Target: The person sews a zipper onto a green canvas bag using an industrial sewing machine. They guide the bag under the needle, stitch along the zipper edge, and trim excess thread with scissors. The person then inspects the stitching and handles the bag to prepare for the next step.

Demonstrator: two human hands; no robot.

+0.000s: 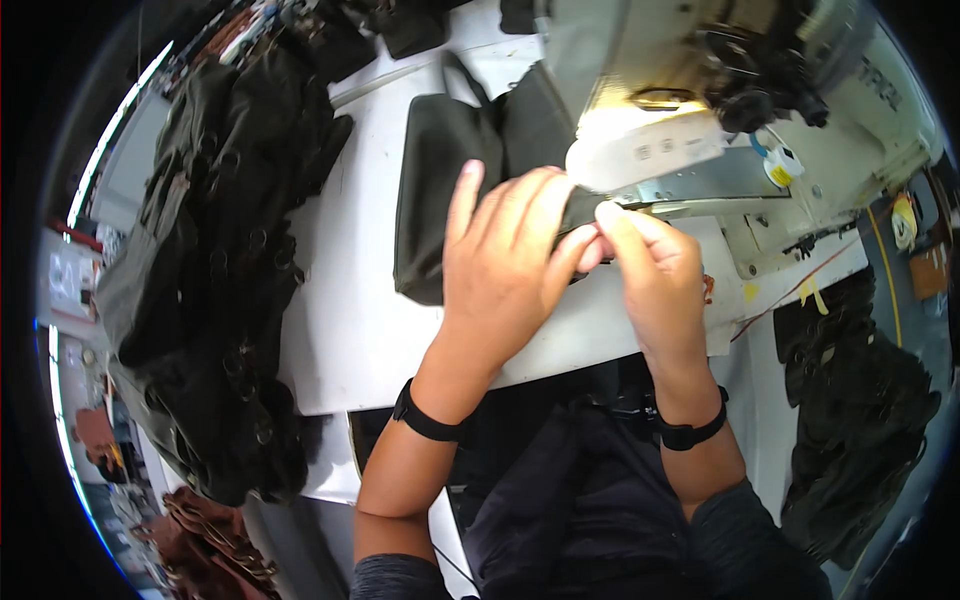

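Observation:
A dark olive fabric bag (430, 150) with a loop handle lies on the white table (350, 300) beside the sewing machine (650, 140). My left hand (505, 245) lies over the bag, fingers curved onto it and thumb gripping near its right end. My right hand (660, 280) pinches the bag's edge with thumb and forefinger, just beside my left thumb and near the machine's metal bed (735, 180). The machine's white arm hides part of the bag's far side.
A long heap of dark bags with metal rings (210, 280) lines the left. More dark bags (850, 420) lie at lower right, brown pieces (210, 540) at lower left. A small white bottle (780, 165) sits on the machine.

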